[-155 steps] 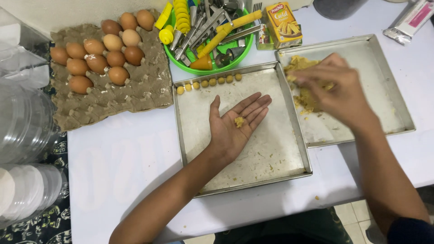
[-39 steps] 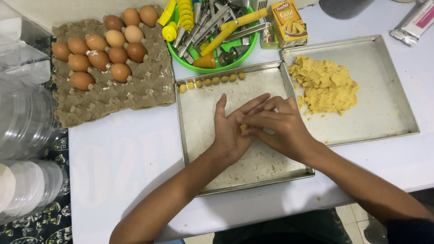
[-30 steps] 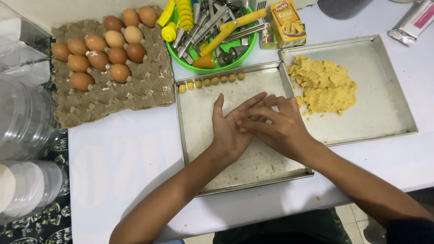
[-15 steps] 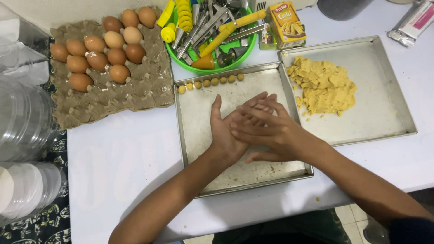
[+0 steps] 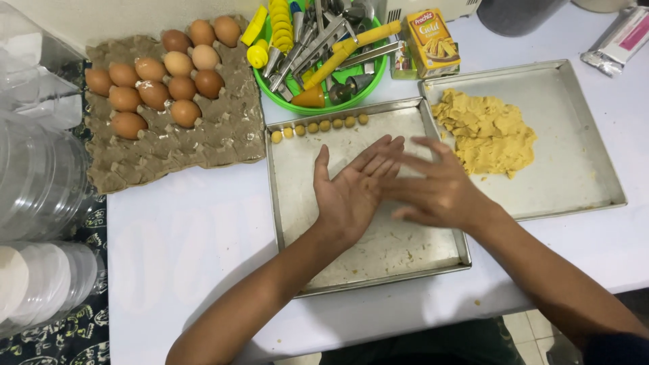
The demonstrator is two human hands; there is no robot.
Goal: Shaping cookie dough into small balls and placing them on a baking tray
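The left hand (image 5: 348,196) lies palm up over the near baking tray (image 5: 297,223), fingers spread, its grip open. The right hand (image 5: 433,189) presses flat across it from three o'clock, fingers straight, gripping nothing that shows (anything between the palms is hidden). A row of small dough balls (image 5: 318,126) lines the tray's twelve o'clock edge. The dough heap (image 5: 487,132) sits in the second tray (image 5: 581,135) at two o'clock on the table (image 5: 189,236).
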